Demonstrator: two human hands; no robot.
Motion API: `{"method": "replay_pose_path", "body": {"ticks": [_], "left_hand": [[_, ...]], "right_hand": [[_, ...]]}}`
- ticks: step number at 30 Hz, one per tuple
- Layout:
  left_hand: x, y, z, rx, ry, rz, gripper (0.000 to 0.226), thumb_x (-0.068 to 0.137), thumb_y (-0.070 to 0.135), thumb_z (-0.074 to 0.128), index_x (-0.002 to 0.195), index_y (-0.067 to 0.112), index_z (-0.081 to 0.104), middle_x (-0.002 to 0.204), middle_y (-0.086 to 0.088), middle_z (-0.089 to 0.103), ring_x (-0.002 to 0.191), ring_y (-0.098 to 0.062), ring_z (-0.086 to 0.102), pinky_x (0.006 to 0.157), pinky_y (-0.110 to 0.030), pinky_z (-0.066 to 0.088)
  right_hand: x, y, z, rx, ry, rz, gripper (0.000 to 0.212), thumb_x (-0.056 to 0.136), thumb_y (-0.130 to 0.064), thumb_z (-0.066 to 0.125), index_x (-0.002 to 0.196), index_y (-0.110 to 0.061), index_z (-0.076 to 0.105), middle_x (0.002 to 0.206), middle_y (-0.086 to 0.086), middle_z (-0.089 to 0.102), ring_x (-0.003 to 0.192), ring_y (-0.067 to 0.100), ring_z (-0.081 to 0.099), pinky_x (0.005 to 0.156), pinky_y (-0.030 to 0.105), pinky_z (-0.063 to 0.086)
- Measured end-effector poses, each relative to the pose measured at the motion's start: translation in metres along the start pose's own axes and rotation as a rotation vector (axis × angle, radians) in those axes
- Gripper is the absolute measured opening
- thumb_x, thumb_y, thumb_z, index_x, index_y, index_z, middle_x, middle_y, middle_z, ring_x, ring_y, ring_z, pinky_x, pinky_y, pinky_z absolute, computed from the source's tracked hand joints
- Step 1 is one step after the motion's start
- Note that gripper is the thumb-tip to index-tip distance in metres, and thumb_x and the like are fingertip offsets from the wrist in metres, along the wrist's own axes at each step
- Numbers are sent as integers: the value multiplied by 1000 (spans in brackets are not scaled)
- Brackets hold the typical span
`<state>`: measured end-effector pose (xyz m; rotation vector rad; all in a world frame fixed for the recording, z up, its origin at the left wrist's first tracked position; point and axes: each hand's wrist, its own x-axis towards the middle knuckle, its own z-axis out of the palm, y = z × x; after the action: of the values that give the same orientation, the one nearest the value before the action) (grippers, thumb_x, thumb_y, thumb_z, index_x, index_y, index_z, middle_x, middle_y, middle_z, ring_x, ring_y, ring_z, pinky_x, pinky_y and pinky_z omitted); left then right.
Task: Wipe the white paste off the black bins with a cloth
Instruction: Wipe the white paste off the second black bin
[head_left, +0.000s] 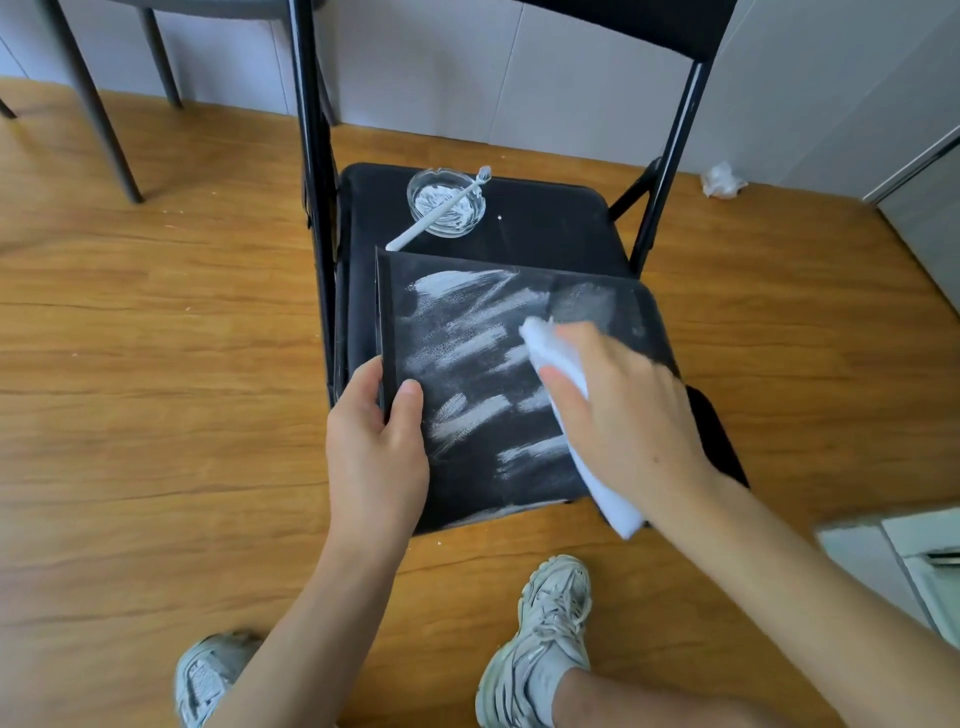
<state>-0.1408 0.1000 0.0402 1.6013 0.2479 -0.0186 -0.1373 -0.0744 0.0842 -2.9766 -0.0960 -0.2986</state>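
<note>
Head view: right hand (618, 410) presses cloth (566, 374) on bin (467, 374).

The black bin (467, 374) had a matt, finely grained face, streaked with dry, chalky white paste (467, 343) laid on in brushed strokes. The cloth (566, 364) looked soft, white and smooth. The chair seat (545, 228) was matt black fabric, its frame (311, 130) glossy black metal. The ashtray (445, 202) was clear, shiny glass; the toothbrush (431, 221) across it, smooth white plastic. The floor (156, 364) was wood-grained with a low sheen.
</note>
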Motion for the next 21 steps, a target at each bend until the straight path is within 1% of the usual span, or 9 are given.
{"method": "replay_pose_path", "body": {"ticks": [1,3,5,7,11,13,17,19,21], "left_hand": [[-1,0,-1,-6,-3,-7,19,101,13,46,109,12,63,82,-18,63,74,-19,54,67,-32,48],[-2,3,-1,-11,-9,-20,25,101,15,47,121,10,61,98,-1,71,87,-13,65,79,-26,53],[-1,5,0,-29,-3,-6,22,101,12,46,114,11,64,89,6,72,79,-6,64,72,-22,53],[0,7,-1,-25,10,-10,21,101,12,46,111,10,64,82,-1,69,73,-12,61,71,-30,52],[-1,2,-1,1,20,-24,27,102,13,46,123,4,60,86,-11,69,72,-6,60,74,-33,53],[-1,2,0,7,19,-25,33,102,15,46,130,2,56,88,-17,68,70,-5,59,75,-34,52],[2,8,0,12,5,2,21,102,10,44,110,8,64,84,-8,70,71,-15,62,69,-33,53],[3,5,0,4,3,-7,23,102,12,45,116,6,62,88,-8,71,78,-15,64,76,-36,55],[3,2,0,4,11,-34,34,102,18,46,130,1,54,103,-7,71,97,-16,67,93,-44,54]], "right_hand": [[-4,1,-2,9,-29,-20,31,97,-37,40,120,-19,52,90,0,62,72,27,61,55,29,36],[16,15,-1,-39,-29,5,31,98,-37,37,116,-17,53,72,-6,51,59,18,52,49,25,30],[45,28,0,-117,-5,113,29,100,-34,36,113,-13,52,64,-8,40,56,18,44,49,27,26],[50,25,-1,-98,9,172,27,100,-33,39,110,-12,53,69,-4,45,61,21,45,52,29,27],[-8,-3,-9,16,-103,-8,26,97,-36,43,111,-19,57,81,-3,58,67,23,55,57,29,34],[2,5,-9,-19,-91,-31,28,98,-36,41,113,-20,57,80,-3,56,67,23,52,58,30,32],[56,18,-4,-119,-39,146,28,99,-33,38,111,-14,54,77,0,50,69,25,50,58,31,33],[39,6,-5,-107,-66,104,26,99,-34,39,111,-15,54,80,-1,51,69,22,50,60,30,32],[4,-10,-9,-40,-122,-26,27,98,-35,40,115,-20,55,88,-2,59,70,21,51,60,29,32]]}}
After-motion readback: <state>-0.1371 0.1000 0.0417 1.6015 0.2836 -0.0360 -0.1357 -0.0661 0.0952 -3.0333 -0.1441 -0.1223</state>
